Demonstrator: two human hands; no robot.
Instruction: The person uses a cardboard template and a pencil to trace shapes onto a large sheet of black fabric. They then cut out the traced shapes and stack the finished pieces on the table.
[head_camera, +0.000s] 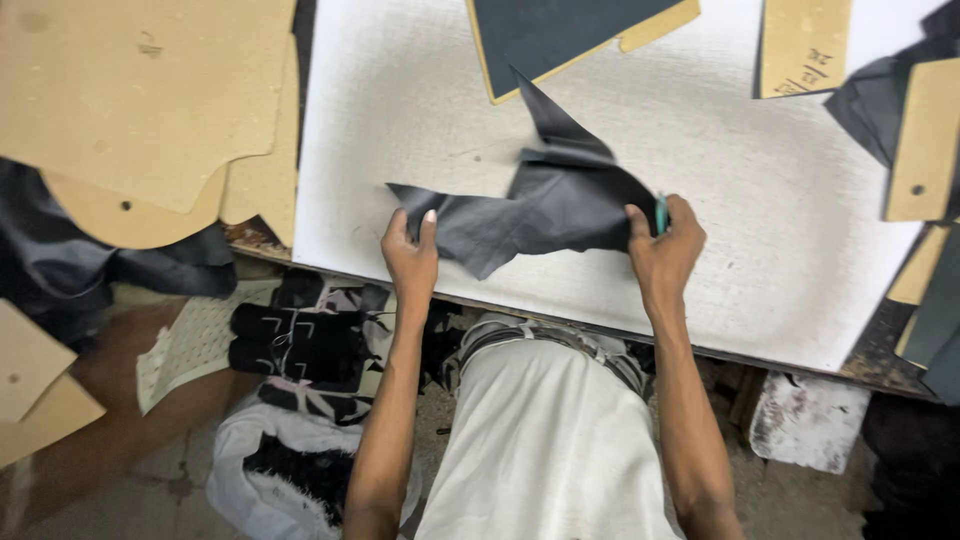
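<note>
A crumpled piece of dark grey fabric lies on a white cutting board. My left hand pinches the fabric's left end near the board's front edge. My right hand grips the fabric's right side and also holds a thin teal tool upright between its fingers. One pointed corner of the fabric sticks up toward the back.
Tan cardboard patterns lie at the left, and more patterns and dark fabric pieces at the top and right. A dark panel on tan card sits at the top. Fabric scraps lie on the floor below.
</note>
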